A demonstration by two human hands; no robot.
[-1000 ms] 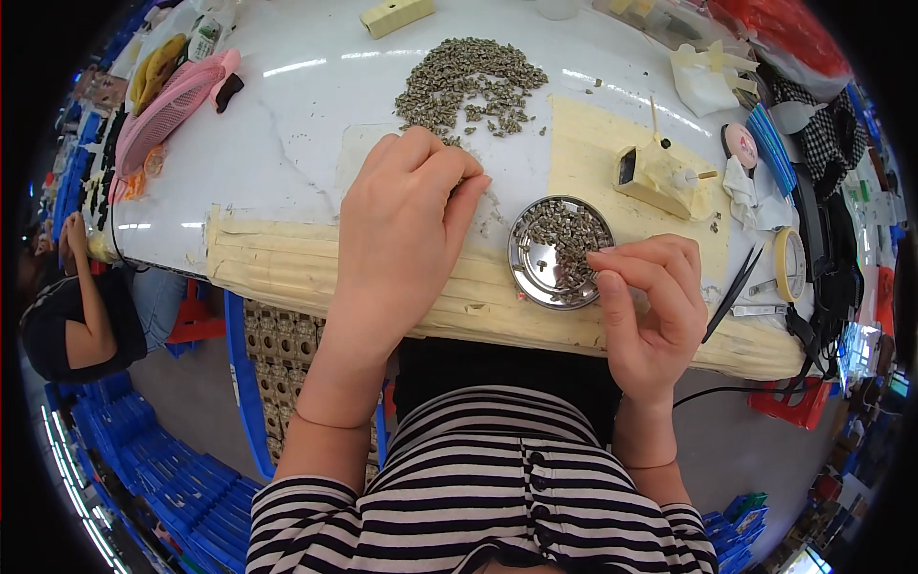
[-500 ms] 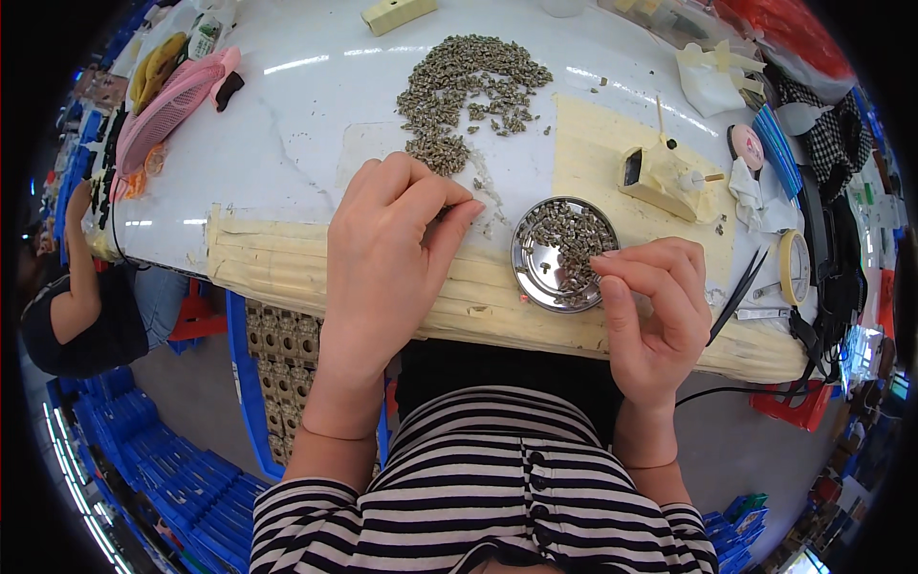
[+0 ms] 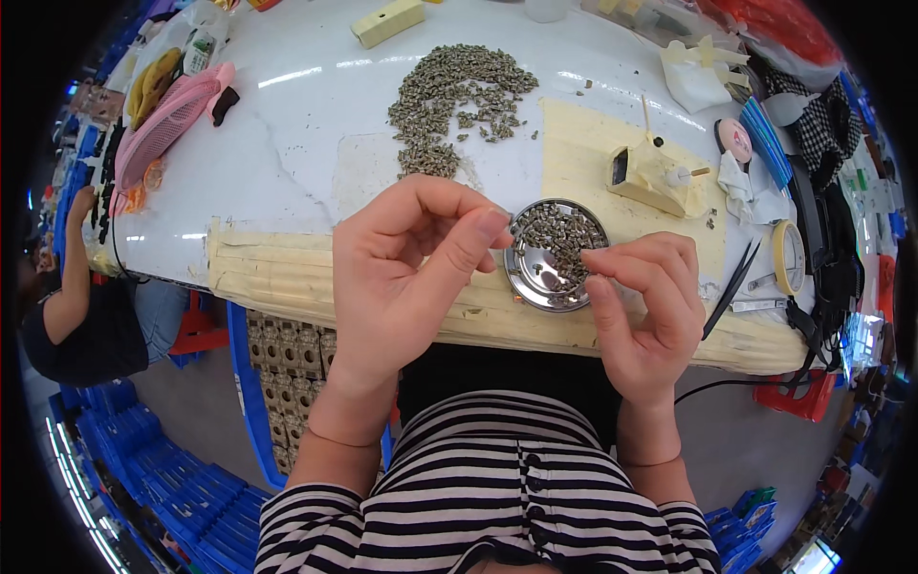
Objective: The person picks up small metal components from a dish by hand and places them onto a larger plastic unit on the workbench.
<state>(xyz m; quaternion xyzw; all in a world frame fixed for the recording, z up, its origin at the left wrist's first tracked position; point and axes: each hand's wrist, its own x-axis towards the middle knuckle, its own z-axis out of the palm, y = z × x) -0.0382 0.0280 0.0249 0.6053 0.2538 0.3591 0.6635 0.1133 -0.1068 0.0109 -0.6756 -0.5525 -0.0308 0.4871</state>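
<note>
Here they lie, small grey metal pieces [image 3: 562,228] in the round, shiny steel dish [image 3: 526,273]; my left hand [image 3: 402,273] curls by its left rim, my right hand [image 3: 655,311] at its right, and whether either grip is closed on a piece I can't tell; beyond, a matching heap [image 3: 454,81] covers glossy white tabletop [image 3: 296,124].

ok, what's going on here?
A person has both hands at a round metal dish partly filled with small metal parts. The right hand is at the dish's right rim, the left hand by its left rim. Whether either grips a part isn't clear. A heap of similar parts lies on the white table beyond the left hand.
</note>
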